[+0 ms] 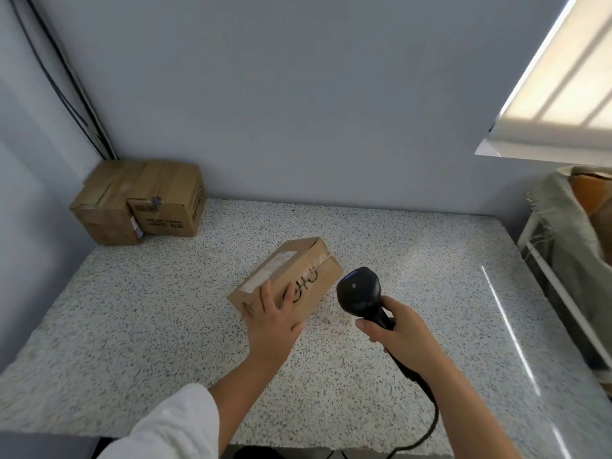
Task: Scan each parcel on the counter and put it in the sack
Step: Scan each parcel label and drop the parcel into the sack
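While a white sleeve [172, 425] covers the left forearm at the bottom edge, two bare hands reach out over one speckled stone counter [139, 309]. Nearest, the right hand [400, 332] is clenched round the handle of one black handheld scanner [361, 293], whose head points up and left toward the parcel just beside it; a single black cable [427, 429] runs from the handle base down past the counter's front edge. Just left of it, the left hand [273, 321] lies flat with fingers spread on the near end of one small cardboard parcel [288, 276], pressing on it rather than closing round it. That parcel rests on the counter near its middle, turned at an angle, with one pale label along its upper left edge, clear tape across the far end and black marker writing on top.

Farther back, in the far left corner against the wall, stands one larger cardboard box [139, 200], with a second, smaller carton [159, 218] set against its front face; whether a third lies among them I cannot tell. Two dark cables [63, 97] run down the wall into that corner. Off the counter's right edge, one open woven sack [556, 220] hangs on a white frame [543, 270], with something brown showing inside.
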